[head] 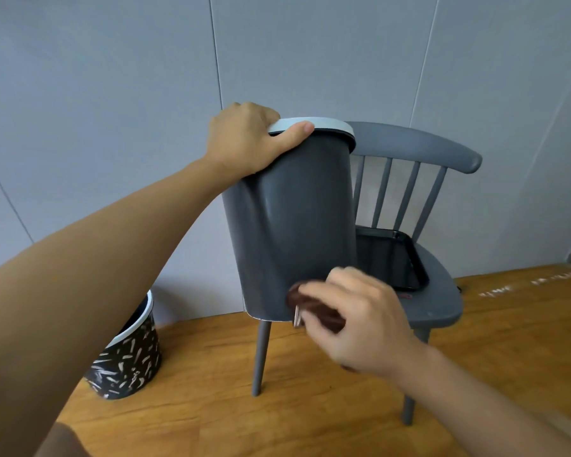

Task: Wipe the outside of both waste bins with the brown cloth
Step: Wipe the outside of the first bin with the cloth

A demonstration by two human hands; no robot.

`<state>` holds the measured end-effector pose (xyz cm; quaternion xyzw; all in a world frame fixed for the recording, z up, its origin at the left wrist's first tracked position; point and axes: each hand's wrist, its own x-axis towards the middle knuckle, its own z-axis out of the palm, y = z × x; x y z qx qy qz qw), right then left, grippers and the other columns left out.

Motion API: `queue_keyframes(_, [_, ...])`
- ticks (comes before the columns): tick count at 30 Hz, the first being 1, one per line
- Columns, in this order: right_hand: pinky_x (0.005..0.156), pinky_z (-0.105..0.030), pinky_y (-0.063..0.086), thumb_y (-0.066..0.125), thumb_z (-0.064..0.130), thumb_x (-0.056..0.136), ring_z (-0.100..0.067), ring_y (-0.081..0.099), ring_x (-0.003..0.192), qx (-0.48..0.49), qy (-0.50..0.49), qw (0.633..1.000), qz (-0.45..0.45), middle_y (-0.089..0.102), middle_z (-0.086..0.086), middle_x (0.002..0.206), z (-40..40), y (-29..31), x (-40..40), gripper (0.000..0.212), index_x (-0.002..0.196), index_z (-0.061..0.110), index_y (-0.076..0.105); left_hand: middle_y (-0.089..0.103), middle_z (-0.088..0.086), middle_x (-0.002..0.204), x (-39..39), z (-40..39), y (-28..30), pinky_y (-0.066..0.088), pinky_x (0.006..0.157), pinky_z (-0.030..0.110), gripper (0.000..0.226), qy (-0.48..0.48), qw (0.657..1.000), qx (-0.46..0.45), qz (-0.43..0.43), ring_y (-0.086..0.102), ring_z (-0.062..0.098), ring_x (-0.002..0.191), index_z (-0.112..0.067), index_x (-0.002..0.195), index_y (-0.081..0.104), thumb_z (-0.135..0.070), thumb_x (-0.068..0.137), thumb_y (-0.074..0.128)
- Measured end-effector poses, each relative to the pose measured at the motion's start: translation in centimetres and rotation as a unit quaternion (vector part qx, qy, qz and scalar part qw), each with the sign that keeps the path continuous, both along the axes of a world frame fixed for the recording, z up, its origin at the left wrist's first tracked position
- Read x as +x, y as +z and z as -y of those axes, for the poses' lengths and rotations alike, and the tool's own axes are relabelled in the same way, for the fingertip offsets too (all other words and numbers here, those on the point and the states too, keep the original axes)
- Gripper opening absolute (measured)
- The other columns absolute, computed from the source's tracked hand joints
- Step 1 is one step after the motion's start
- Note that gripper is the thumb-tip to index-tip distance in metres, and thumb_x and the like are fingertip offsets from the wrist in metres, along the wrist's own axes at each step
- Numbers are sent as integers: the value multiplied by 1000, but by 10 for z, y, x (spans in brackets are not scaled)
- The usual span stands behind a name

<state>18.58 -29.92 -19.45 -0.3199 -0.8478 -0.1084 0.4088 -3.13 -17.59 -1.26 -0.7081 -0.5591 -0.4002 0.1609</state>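
Note:
A tall dark grey waste bin with a pale blue rim is held up in the air, tilted, in front of a chair. My left hand grips its rim at the top left, thumb over the near edge. My right hand holds the bunched brown cloth against the bin's lower right side, near its bottom edge. A second, shorter bin, black with white marks and a pale rim, stands on the floor at the lower left, partly hidden by my left forearm.
A grey wooden chair stands behind the raised bin, with a black tray on its seat. The floor is wood planks. A grey panelled wall closes off the back.

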Motion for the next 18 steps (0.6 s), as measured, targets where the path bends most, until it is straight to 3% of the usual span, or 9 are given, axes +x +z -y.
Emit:
queue_keyframes(3, [64, -35, 54, 72, 34, 93, -17, 58, 80, 21, -50, 997, -62, 61, 2, 89, -11, 11, -5, 32, 118, 16, 77, 30, 0, 50, 0, 3, 0, 27, 53, 33, 73, 6, 1000, 3, -2, 35, 23, 55, -14, 60, 30, -83, 78, 44])
queue_keyframes(7, [62, -30, 49, 69, 41, 90, -13, 52, 79, -5, 19, 996, 93, 59, 9, 87, 1, -5, -9, 27, 111, 26, 76, 27, 0, 51, -3, 10, 0, 26, 53, 33, 71, 6, 1000, 2, -4, 33, 22, 55, -16, 60, 27, -79, 82, 49])
queue_keyframes(9, [61, -27, 48, 70, 44, 88, -7, 50, 77, -44, 58, 991, 115, 57, 14, 85, 12, -19, -10, 25, 108, 30, 76, 25, -1, 52, -13, 15, 1, 25, 54, 33, 71, 14, 1000, 11, -4, 30, 22, 55, -16, 60, 24, -78, 82, 50])
queue_keyframes(15, [66, -33, 55, 73, 39, 89, -8, 62, 80, -118, 72, 987, -79, 61, 12, 89, 4, -19, -31, 28, 114, 27, 77, 22, 3, 56, -77, 43, 6, 19, 54, 36, 71, 64, 997, 47, 6, 22, 21, 56, -17, 61, 20, -76, 83, 52])
queue_keyframes(18, [73, -33, 57, 70, 42, 89, -8, 65, 85, -145, 60, 980, -127, 65, 12, 93, -13, -8, -56, 29, 113, 28, 78, 21, 6, 58, -120, 57, -3, 18, 55, 36, 70, 98, 994, 51, 8, 21, 22, 58, -18, 61, 19, -75, 82, 53])
